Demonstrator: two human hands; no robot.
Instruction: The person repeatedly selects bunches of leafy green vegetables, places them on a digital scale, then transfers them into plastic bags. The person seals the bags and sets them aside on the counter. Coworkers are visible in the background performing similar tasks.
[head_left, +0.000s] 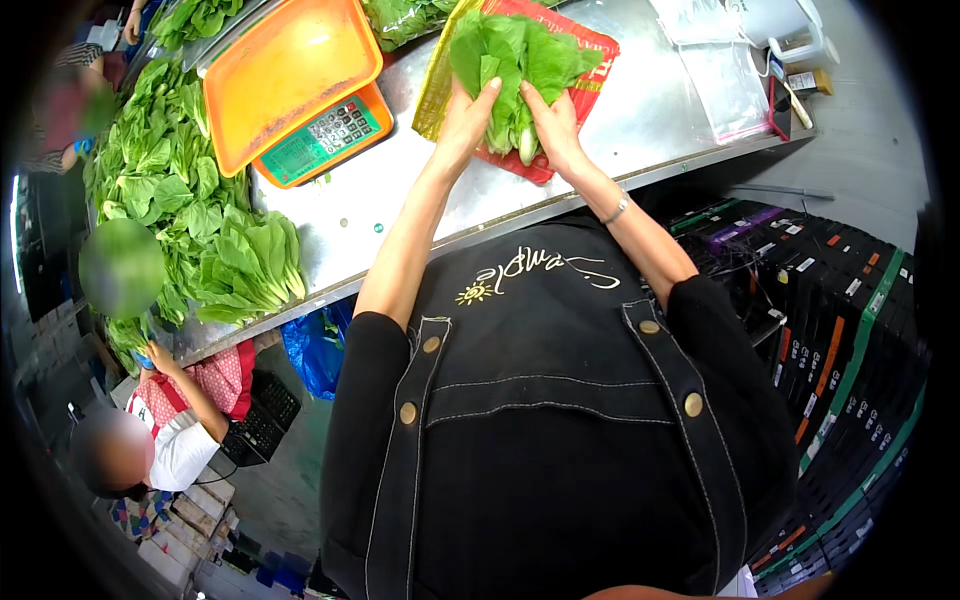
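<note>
Between my two hands is a bunch of leafy greens (517, 56), its pale stem ends pointing towards me. My left hand (474, 112) grips it from the left and my right hand (553, 120) from the right, each thumb lying on top; the fingers beneath are hidden. Under the bunch lies a red and yellow plastic bag (592, 82) with writing, on the metal table (345, 232). Left of the bag stands a digital scale (322, 142) with an orange tray (292, 67) on it.
Loose leafy greens (172, 180) are heaped along the table's left end, near a co-worker (180, 420) who handles some. Clear plastic bags (712, 90) and a phone (778, 109) lie at the right. Stacked black crates (825, 322) stand right of me; a blue bag (311, 352) hangs below the edge.
</note>
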